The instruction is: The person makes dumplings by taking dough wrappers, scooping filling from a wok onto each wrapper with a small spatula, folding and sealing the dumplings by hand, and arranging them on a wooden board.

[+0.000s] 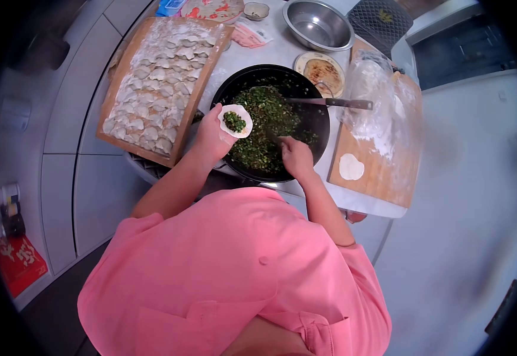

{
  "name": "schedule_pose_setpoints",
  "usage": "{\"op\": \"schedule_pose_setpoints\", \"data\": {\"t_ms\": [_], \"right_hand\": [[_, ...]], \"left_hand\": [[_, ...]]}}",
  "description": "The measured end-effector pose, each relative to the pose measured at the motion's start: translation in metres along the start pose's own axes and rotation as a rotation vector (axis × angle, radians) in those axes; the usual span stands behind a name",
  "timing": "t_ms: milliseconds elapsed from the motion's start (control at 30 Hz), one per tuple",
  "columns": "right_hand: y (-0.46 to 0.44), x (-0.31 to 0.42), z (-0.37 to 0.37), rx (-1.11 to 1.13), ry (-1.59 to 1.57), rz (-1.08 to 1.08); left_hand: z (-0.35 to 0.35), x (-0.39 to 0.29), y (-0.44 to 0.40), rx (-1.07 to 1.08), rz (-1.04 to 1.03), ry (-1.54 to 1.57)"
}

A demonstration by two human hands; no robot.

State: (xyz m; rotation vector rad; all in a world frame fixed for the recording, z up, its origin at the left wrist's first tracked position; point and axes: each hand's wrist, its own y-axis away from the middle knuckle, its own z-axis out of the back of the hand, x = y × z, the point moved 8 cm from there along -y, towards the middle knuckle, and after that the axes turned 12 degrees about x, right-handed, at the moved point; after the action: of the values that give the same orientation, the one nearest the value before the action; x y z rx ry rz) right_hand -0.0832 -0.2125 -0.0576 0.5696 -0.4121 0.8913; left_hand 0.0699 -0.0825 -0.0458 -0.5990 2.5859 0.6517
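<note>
My left hand (212,137) holds a round dough wrapper (246,126) over the left part of a black pan (319,127). Chopped green filling lies in a small heap at the middle of the wrapper. More green filling (261,110) covers much of the pan's inside. At the pan's lower right, my right hand (297,157) has its fingers closed beside the filling; whatever they grip is too dark and small to name. A utensil with a dark handle (347,103) rests across the pan's right rim.
A floured board (178,133) with rows of dumplings stands at the left. To the right, a wooden board (383,178) bears one flat wrapper (351,167) and plastic bags (371,83). Behind the pan are a steel bowl (318,24) and a plate with a browned flatbread (322,72).
</note>
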Motion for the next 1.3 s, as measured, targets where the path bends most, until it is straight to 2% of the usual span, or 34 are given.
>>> {"op": "schedule_pose_setpoints", "data": {"t_ms": [33,67,133,167,267,400,500,567,700,867,967,1033,1067,1133,1167,1233,1300], "right_hand": [[-0.003,-0.004,-0.003,0.0,0.001,0.0],[-0.007,-0.014,-0.012,0.062,-0.223,-0.036],[-0.005,-0.015,-0.016,0.166,-0.654,-0.126],[-0.001,-0.011,-0.009,0.168,-0.653,-0.126],[0.007,-0.009,0.0,0.184,-0.921,-0.111],[0.019,0.0,0.015,0.163,-0.915,-0.097],[0.028,0.015,0.023,0.091,-0.782,-0.01],[0.044,0.058,0.049,-0.167,-0.123,0.327],[0.055,0.079,0.037,-0.163,0.211,0.329],[0.06,0.077,0.041,-0.156,0.274,0.339],[0.052,0.055,0.041,-0.187,0.348,0.214],[0.037,0.033,0.023,-0.161,0.401,0.123],[0.033,0.028,0.019,-0.163,0.401,0.121],[0.025,0.031,0.006,-0.03,0.45,0.168],[0.024,0.034,0.006,-0.032,0.45,0.168],[0.04,0.077,0.041,-0.292,0.143,0.437],[0.047,0.102,0.053,-0.312,0.098,0.59]], "left_hand": [[0.002,-0.001,0.001,-0.008,-0.013,-0.058],[0.004,-0.002,0.001,-0.017,-0.025,-0.116],[0.011,0.009,0.0,-0.012,0.042,0.165],[0.014,0.01,0.003,-0.013,0.041,0.166],[0.011,0.013,0.01,-0.008,0.062,0.113],[-0.003,0.02,0.01,0.042,0.084,-0.013],[-0.017,0.023,0.006,0.103,0.087,-0.092],[-0.026,0.023,0.002,0.148,0.076,-0.135],[-0.039,0.014,-0.002,0.215,0.035,-0.199],[-0.037,-0.004,-0.003,0.206,-0.038,-0.187],[-0.006,-0.005,-0.015,0.004,0.014,0.233],[-0.003,-0.008,-0.009,0.022,-0.015,0.114],[-0.004,-0.008,-0.011,0.154,-0.04,-0.121],[-0.018,-0.008,-0.004,0.287,-0.065,-0.357],[-0.022,-0.005,0.0,0.309,-0.048,-0.401],[-0.029,-0.005,0.006,0.328,-0.031,-0.444],[-0.038,0.001,0.012,0.382,0.048,-0.423]]}}
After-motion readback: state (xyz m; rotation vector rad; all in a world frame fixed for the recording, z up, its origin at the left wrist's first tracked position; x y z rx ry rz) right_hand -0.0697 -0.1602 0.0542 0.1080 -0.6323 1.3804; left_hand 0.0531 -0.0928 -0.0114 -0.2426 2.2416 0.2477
